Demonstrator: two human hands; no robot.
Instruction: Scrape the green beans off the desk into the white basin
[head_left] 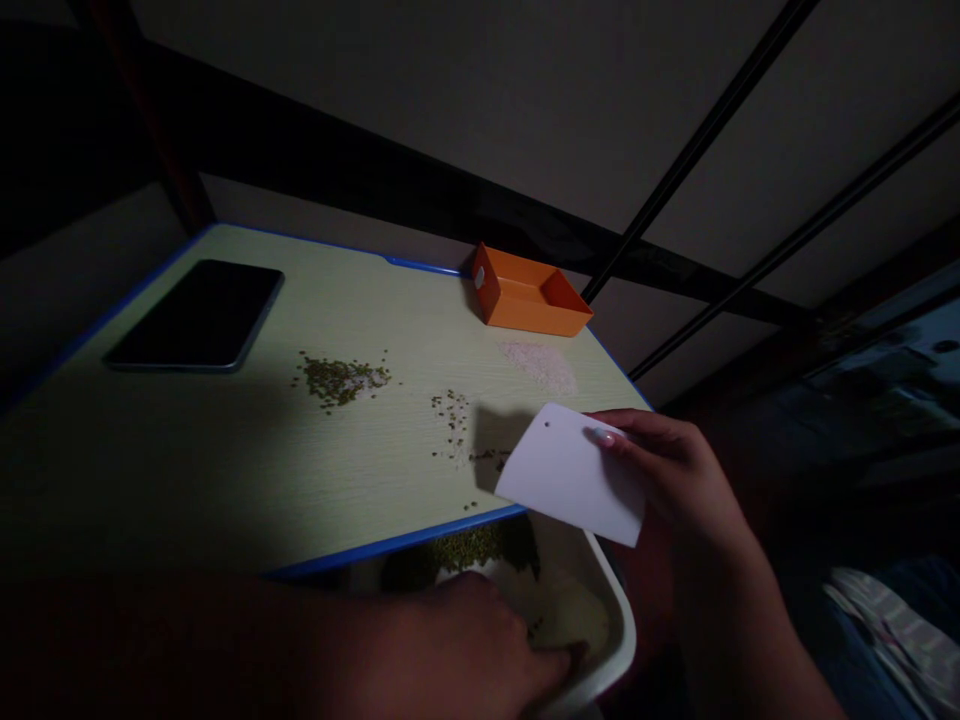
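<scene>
Presently, my right hand (679, 465) grips the white card (566, 470), thumb on its upper face, above the table's (240, 440) near edge. My left hand (480, 640) is inside the white tub (624, 640), near green grains (469, 547); its grip I cannot tell. White grains (541, 366) lie before the orange box (536, 316).

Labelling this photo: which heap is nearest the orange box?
The pale heap, just in front of the box; the green heap and mixed scatter lie farther left.
</scene>
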